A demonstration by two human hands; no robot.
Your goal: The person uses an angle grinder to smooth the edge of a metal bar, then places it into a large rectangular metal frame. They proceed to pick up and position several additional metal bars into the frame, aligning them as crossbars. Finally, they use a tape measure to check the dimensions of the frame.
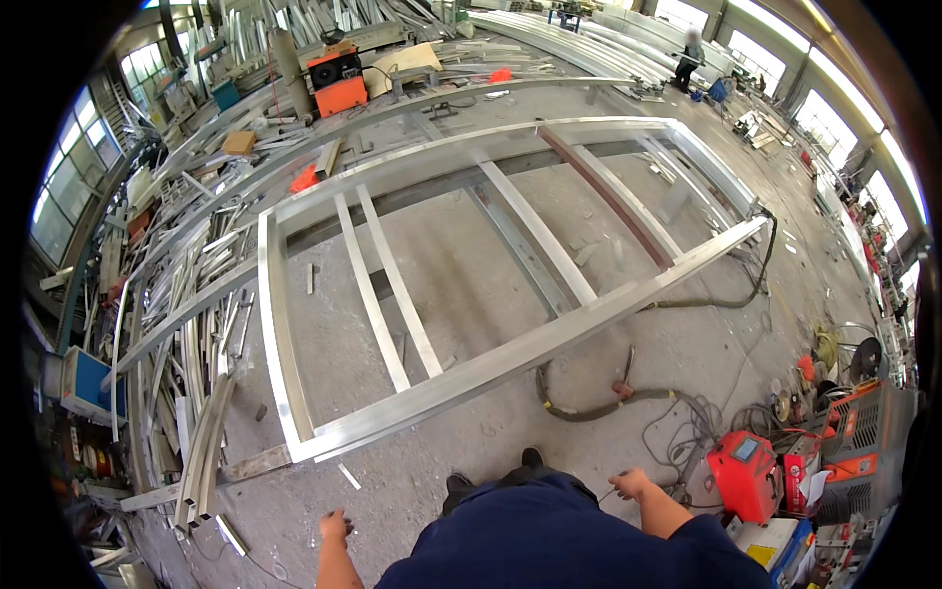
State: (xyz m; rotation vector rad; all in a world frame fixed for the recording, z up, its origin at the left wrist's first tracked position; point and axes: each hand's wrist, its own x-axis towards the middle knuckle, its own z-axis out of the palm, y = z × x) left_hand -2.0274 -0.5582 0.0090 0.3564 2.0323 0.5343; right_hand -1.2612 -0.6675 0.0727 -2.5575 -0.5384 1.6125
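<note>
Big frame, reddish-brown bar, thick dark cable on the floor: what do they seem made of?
Big frame: probably bare aluminium, satin; silvery with soft sheen. Reddish-brown bar: perhaps primed steel; matt, even colour. Thick dark cable: maybe rubber or fabric sleeving; dull, curving smoothly.

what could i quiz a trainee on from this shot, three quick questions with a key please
1. Multiple choice: What is the overall shape of the big metal frame in front of the person? a) round b) triangular c) rectangular
2. True or false: The person's left hand is touching that frame.
3. Fill in the blank: The red machine with a small screen stands on the person's ____ side.

Key:
1. c, rectangular, though the lens bends its edges.
2. False; the left hand hangs apart from it.
3. right.
</note>
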